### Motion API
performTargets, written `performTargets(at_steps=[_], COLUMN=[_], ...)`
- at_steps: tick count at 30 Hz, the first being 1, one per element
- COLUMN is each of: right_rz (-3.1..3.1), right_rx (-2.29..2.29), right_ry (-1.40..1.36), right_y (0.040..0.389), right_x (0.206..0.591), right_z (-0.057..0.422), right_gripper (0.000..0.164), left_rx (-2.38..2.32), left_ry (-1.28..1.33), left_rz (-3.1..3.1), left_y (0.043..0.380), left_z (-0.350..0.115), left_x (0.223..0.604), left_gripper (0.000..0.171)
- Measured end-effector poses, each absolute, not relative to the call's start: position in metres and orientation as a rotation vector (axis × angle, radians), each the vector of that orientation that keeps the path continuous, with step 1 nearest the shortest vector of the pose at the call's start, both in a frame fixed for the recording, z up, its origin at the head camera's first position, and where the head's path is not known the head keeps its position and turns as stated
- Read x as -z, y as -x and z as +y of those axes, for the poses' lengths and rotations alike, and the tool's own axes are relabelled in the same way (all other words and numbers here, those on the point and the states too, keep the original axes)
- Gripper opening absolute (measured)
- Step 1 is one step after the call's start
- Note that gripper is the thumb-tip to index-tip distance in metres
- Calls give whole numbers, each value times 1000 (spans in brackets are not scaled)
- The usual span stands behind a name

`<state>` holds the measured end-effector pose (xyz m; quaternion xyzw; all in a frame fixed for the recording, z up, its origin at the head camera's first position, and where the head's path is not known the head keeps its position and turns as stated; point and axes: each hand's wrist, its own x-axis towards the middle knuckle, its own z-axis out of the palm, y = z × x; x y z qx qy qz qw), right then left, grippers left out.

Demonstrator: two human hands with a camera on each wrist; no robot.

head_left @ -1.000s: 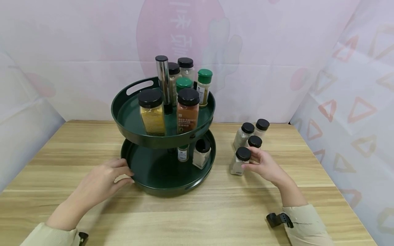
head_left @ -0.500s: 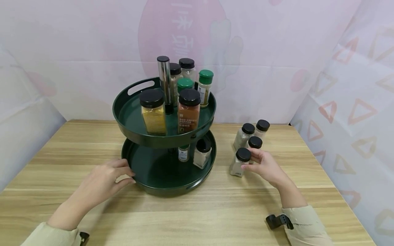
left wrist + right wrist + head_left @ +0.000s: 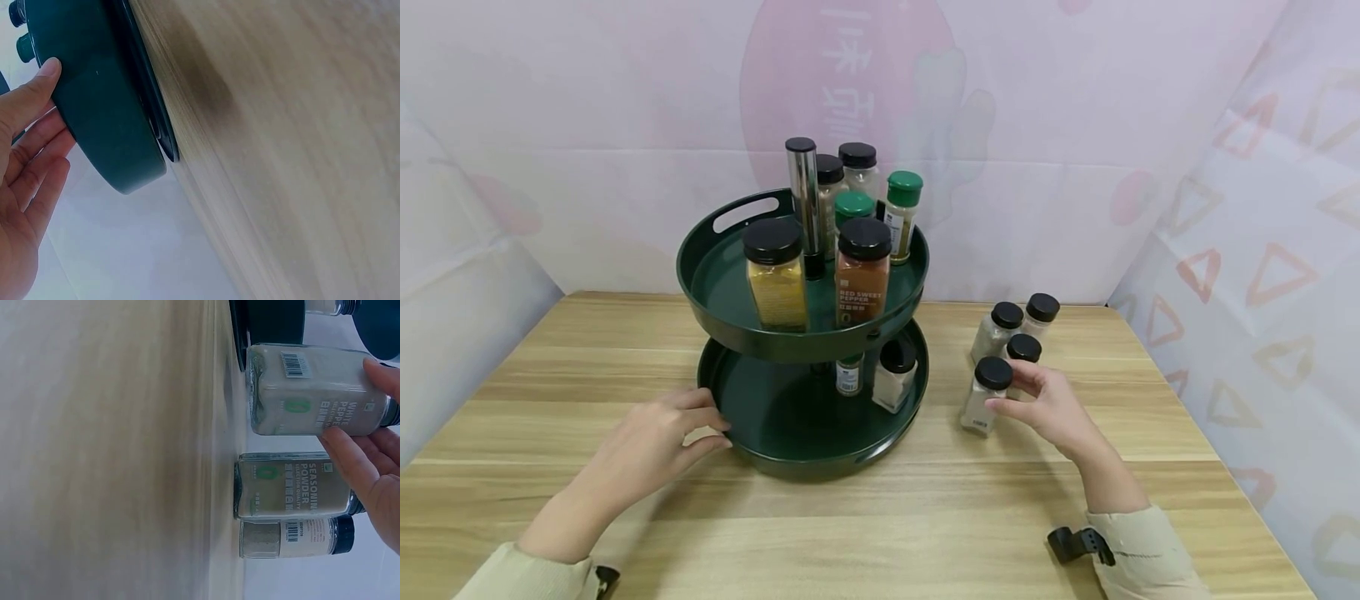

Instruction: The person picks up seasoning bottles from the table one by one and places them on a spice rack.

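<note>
My right hand (image 3: 1047,410) grips a square glass jar (image 3: 981,403) with a black lid, fingers and thumb round its upper part. In the right wrist view this white pepper jar (image 3: 306,394) is tilted slightly, its base close over the tabletop. Beside it stands a seasoning powder jar (image 3: 275,486). My left hand (image 3: 658,433) pinches the rim of a dark green two-tier lazy Susan (image 3: 820,468) at the lower tray's left side. In the left wrist view the thumb (image 3: 50,67) lies on the tray's outer wall; the fingertips are partly hidden behind the rim.
The upper tray (image 3: 715,287) carries a yellow spice jar (image 3: 777,293), a red sweet pepper jar (image 3: 861,287) and several others round a chrome post (image 3: 805,196). Below stand a small green-lidded bottle (image 3: 848,379) and a black-lidded jar (image 3: 892,385). More black-lidded jars (image 3: 991,337) stand behind my right hand.
The white pepper jar has shifted a little, rising and tilting in my right hand with its base toward me. My left hand keeps its place on the lower tray's rim.
</note>
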<state>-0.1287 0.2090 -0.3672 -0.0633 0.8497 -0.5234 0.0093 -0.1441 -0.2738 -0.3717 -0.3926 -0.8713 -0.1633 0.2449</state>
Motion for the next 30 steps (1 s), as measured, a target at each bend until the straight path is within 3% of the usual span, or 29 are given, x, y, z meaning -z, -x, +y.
performTargets(at_steps=[30], right_rz=[2567], right_rx=[1734], right_ry=[419], right_y=[118], right_x=[332], right_z=[176], right_gripper=[51], left_rx=[442], left_ry=[1050], left_rz=[-2367], left_y=[141], left_z=[-272], left_x=[372], left_gripper=[20])
